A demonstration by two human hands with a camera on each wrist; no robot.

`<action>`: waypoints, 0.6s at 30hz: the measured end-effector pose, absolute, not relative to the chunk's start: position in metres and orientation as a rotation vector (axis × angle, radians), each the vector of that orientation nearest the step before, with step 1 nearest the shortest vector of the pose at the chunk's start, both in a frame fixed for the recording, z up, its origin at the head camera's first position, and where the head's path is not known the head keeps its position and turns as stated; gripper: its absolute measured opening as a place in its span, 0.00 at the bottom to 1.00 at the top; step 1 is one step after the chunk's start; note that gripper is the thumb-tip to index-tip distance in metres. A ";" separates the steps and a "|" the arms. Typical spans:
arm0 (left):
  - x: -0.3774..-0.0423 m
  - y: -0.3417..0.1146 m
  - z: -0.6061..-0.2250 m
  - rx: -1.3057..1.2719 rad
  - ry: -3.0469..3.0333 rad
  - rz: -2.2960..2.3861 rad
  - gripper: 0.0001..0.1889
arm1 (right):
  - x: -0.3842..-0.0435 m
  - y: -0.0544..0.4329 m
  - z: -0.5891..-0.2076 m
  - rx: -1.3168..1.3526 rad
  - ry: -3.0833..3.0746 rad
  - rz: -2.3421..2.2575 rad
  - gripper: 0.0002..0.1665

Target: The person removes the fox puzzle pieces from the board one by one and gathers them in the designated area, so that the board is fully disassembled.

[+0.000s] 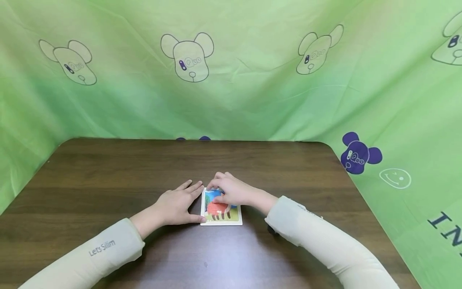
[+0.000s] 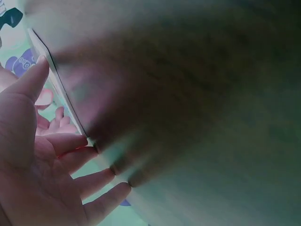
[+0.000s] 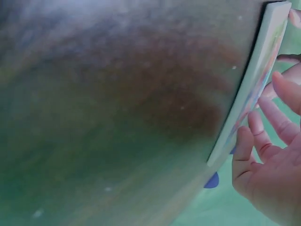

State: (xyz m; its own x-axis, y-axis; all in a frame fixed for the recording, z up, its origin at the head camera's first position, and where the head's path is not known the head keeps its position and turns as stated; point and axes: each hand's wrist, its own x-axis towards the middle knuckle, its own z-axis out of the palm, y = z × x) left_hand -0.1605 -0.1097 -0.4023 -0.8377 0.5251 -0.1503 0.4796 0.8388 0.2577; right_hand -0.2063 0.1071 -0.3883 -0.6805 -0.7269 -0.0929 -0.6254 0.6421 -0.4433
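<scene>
A small flat board with a white border and a colourful picture lies on the brown table; the picture shows a red animal-like shape with several dark legs, blue above and yellow-green below. At its left side rests my left hand, fingers spread and straight, with the thumb at the lower left corner and fingertips by the upper left. My right hand is over the board's upper part, fingers loosely bent and fingertips at the picture. In the right wrist view, the board's pale edge shows beside the fingers; nothing is visible between thumb and fingers.
The table has rounded far corners. Green cloth printed with bear heads hangs behind it and along both sides. Pale sleeves cover both forearms.
</scene>
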 end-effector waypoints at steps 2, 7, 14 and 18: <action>-0.161 -0.110 -0.402 0.779 2.808 0.309 0.52 | -0.208 0.106 -0.390 -1.113 2.594 -0.556 0.18; -0.162 -0.110 -0.401 0.786 2.827 0.299 0.52 | -0.210 0.106 -0.388 -1.127 2.574 -0.557 0.19; -0.162 -0.110 -0.401 0.769 2.825 0.285 0.52 | -0.207 0.104 -0.391 -1.109 2.577 -0.549 0.19; -0.162 -0.109 -0.402 0.764 2.820 0.287 0.51 | -0.205 0.104 -0.393 -1.108 2.591 -0.547 0.18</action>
